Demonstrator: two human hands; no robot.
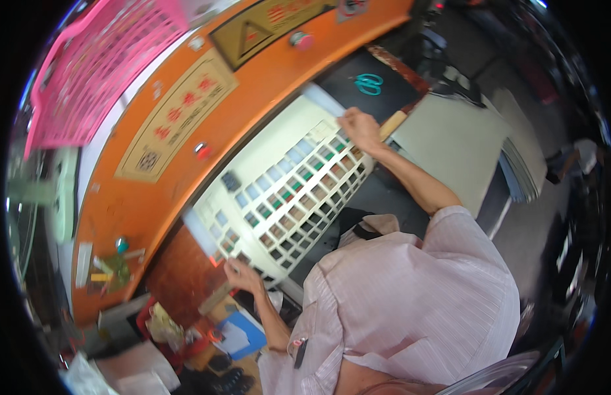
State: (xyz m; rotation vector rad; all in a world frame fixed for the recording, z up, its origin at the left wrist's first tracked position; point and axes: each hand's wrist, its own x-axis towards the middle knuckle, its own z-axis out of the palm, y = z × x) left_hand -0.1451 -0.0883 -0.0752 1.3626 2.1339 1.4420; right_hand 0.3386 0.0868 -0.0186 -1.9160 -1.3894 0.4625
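Observation:
A cream panel (253, 217) with rows of rectangular cut-outs, shaped like a large keyboard frame, lies slanted under the front of an orange machine (180, 131). Green, brown and pale patches show through its openings. My left hand (244, 275) is closed at the panel's lower left corner, the fingertips pinching its edge. At the upper right end, my right hand (359, 128) is closed on the panel's other edge, with the thumb side up. Both forearms reach outward from my body. Motion blurs the panel's ends, and the undersides of both grips are hidden.
A pink basket (108, 66) sits on top of the machine, whose front carries buttons and signs. Teal scissors-like loops (369, 83) lie on a black surface at the right, beside a grey table (444, 141). Lower left are a blue sheet (243, 334) and loose clutter.

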